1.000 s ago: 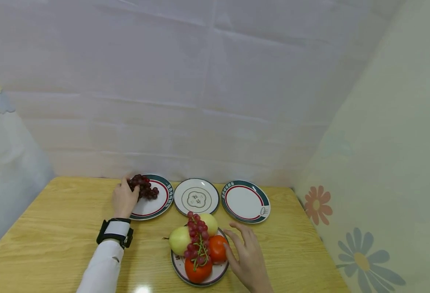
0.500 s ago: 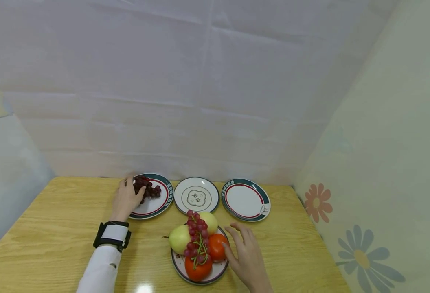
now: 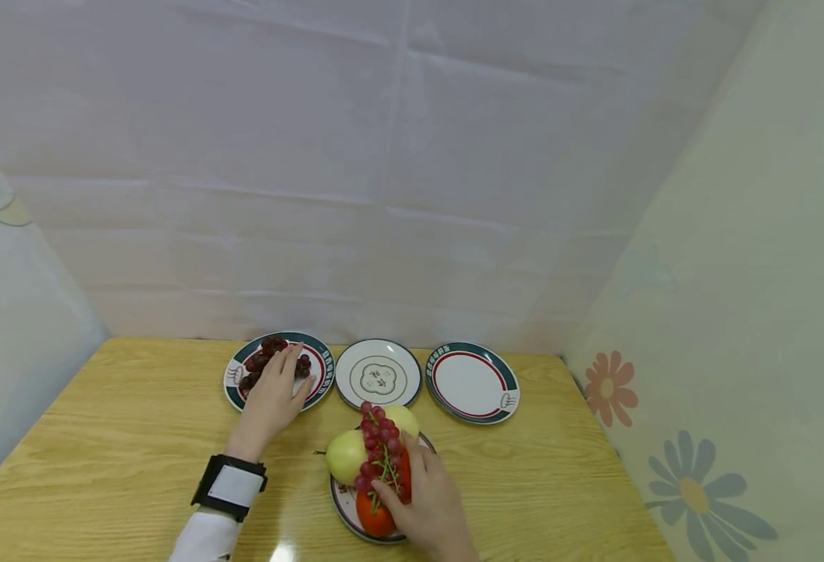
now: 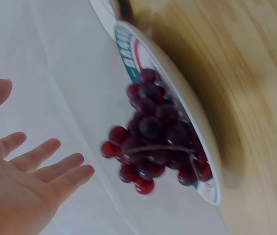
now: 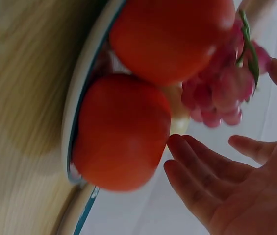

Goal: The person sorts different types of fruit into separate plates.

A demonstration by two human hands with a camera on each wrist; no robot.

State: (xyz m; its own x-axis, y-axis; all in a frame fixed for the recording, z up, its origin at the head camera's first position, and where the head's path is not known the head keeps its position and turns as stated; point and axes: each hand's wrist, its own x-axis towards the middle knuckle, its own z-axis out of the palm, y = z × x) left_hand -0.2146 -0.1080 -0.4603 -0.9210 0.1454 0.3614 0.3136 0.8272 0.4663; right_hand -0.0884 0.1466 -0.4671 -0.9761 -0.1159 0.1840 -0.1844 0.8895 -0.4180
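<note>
My left hand (image 3: 271, 402) hovers with fingers extended over the left plate (image 3: 326, 371). On that plate lies a bunch of dark red grapes (image 4: 153, 132), and the left wrist view shows a gap between it and the fingers. My right hand (image 3: 431, 499) reaches over the fruit plate (image 3: 344, 507), fingers spread around a pink grape bunch (image 3: 380, 433) with a green stem. Its thumb is at the edge of that bunch in the right wrist view; whether it touches cannot be told. Beneath are two red tomatoes (image 5: 123, 132) and two yellow-green pears (image 3: 345, 458).
A patterned white plate (image 3: 349, 381) stands at the back middle, and a green-rimmed plate (image 3: 471, 382) to its right. All sit on a wooden table (image 3: 124, 453). A pale cloth wall (image 3: 314, 257) rises behind, and a flowered one (image 3: 721, 390) at the right.
My left hand has let go of the dark grapes, leaving them on the left plate, and moved right. My right hand has moved left from beside the tomato to over the pink grapes.
</note>
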